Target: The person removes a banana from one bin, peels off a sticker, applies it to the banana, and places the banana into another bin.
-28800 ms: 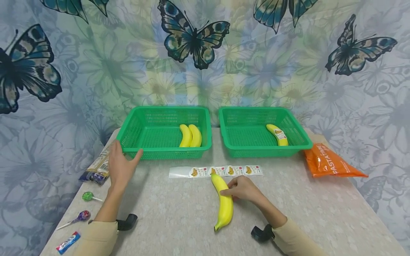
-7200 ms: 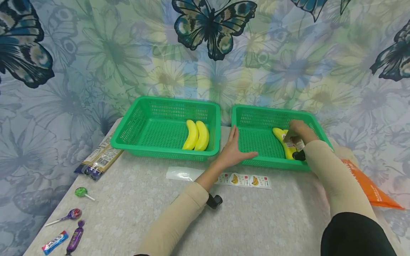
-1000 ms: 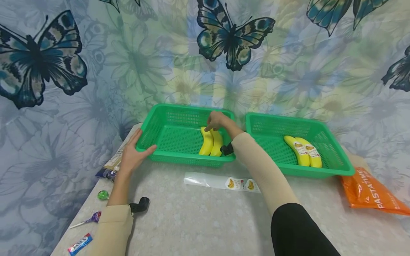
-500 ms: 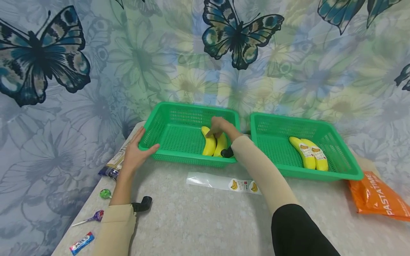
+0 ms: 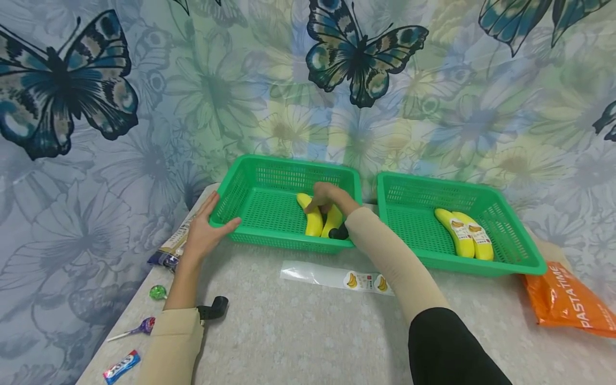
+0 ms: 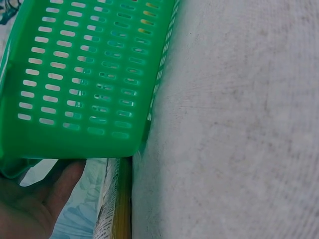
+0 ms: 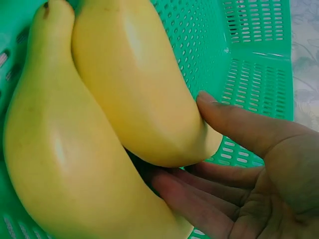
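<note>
Two plain yellow bananas lie in the left green basket [image 5: 284,244]. My right hand [image 5: 329,193] reaches in and pinches the left banana [image 5: 314,223]. In the right wrist view its thumb lies on the outer side of that banana [image 7: 134,74], and the fingers reach in beside the other banana [image 7: 65,149]. My left hand [image 5: 204,234], thumb spread and fingers extended, touches the basket's front left corner; in the left wrist view the hand [image 6: 30,209] shows below the basket wall [image 6: 75,142]. Two labelled bananas [image 5: 464,235] lie side by side in the right green basket [image 5: 481,265].
A strip of banana stickers [image 5: 327,275] lies before the baskets, partly hidden by the right sleeve. An orange bag [image 5: 568,299] lies at right. Along the left edge are a snack packet [image 5: 173,246], a green lollipop [image 5: 158,292], a purple lollipop [image 5: 146,325] and a small wrapped bar [image 5: 122,367].
Over the last second my right hand has moved down onto the left banana, whose top has shifted left, apart from the other. Earlier, that hand was in the right basket; my left hand has since moved left.
</note>
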Available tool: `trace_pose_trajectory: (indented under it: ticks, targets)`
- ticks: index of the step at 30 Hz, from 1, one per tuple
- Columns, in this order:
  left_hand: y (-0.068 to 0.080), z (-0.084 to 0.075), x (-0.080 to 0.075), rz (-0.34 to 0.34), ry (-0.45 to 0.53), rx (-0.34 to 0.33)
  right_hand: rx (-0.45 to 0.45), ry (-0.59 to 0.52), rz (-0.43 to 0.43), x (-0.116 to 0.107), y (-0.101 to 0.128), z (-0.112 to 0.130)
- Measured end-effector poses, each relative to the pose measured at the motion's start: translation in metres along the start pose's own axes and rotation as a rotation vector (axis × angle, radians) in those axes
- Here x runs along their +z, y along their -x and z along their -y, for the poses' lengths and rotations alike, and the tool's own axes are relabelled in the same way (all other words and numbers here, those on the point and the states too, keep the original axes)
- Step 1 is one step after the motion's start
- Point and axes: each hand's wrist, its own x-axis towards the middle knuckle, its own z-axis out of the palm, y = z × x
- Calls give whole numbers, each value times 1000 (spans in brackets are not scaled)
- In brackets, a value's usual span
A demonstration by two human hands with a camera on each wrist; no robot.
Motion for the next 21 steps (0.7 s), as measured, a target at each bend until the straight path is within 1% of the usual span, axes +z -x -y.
trace_pose_trajectory:
  ticks: [6,13,21]
  targets:
    - [1,-1,-1,-1,-9,-4,28,-74,-20,1,3,-2]
    - [1,0,-1,-4,-20,-5,65,-57,-97,1,6,1]
    - [1,0,1,-7,-4,2,94,-119,-155,-3,11,2]
